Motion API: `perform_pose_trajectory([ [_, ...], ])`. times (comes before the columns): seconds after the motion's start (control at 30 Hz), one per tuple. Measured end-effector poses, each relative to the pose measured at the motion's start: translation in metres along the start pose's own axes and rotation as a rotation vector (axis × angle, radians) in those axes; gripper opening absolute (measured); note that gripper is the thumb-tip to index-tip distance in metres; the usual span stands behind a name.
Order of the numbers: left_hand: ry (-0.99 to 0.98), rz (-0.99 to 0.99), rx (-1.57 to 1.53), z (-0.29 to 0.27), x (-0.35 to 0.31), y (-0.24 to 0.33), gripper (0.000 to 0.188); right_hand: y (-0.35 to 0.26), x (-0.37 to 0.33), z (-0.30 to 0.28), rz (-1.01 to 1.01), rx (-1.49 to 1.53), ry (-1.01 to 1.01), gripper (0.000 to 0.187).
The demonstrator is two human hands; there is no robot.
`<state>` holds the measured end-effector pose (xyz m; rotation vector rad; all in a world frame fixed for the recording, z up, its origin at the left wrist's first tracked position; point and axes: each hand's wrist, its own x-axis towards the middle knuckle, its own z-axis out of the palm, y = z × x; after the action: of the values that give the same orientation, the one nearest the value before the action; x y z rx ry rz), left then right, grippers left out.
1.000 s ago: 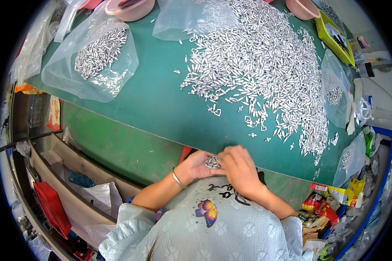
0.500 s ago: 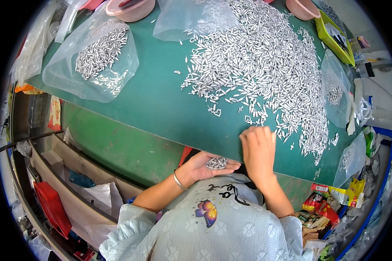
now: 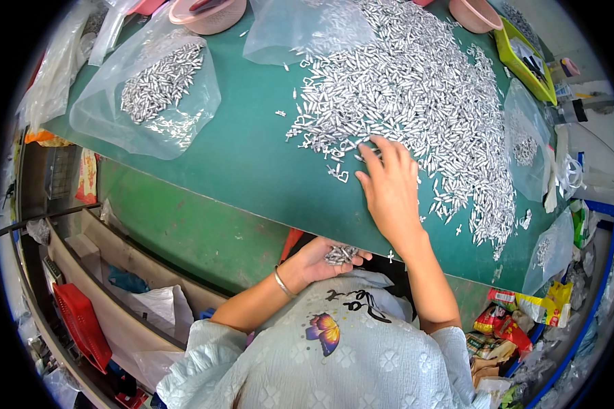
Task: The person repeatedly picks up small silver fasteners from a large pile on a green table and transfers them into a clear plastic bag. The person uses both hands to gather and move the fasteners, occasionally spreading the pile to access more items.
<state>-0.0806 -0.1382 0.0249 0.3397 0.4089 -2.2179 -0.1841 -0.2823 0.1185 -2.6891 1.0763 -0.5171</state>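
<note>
My left hand [image 3: 315, 260] is palm up just below the table's near edge, fingers curled round a small heap of silver metal pieces [image 3: 341, 255]. Over the front of a broad pile of similar bullet-shaped silver pieces [image 3: 416, 75], my right hand [image 3: 392, 187] reaches out palm down. Its fingers are apart, with the tips at the loose pieces; whatever lies under them is hidden. A heart-shaped outline piece [image 3: 342, 176] sits left of this hand. At the table edge between my hands is a small cross-shaped piece [image 3: 390, 256].
The green table [image 3: 252, 170] carries a clear bag of silver pieces [image 3: 160, 82] at left and another plastic bag [image 3: 307, 31] at the back. Pink bowls [image 3: 211, 19] and a yellow-green tray [image 3: 525, 61] stand along the far side. Divided bins [image 3: 150, 293] stand below left.
My right hand has moved away from the table's near edge, forward and left, onto the pile's front. A cross-shaped piece now shows at the edge. My left fingers have curled slightly more.
</note>
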Motion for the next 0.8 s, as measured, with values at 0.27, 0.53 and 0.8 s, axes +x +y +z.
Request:
perform_pose_trajectory([
  [0.27,0.099,0.050,0.168,0.001,-0.006,0.000,0.036,-0.001,-0.043,-0.017,-0.002,0.071,-0.081,0.038],
  [0.53,-0.031,0.000,0.007,-0.004,-0.007,0.002,0.040,-0.018,-0.027,0.005,-0.051,0.168,0.051,0.022],
  [0.8,0.059,0.065,-0.247,-0.017,-0.022,0.000,0.035,-0.034,-0.060,-0.021,-0.235,0.377,-0.344,0.019],
])
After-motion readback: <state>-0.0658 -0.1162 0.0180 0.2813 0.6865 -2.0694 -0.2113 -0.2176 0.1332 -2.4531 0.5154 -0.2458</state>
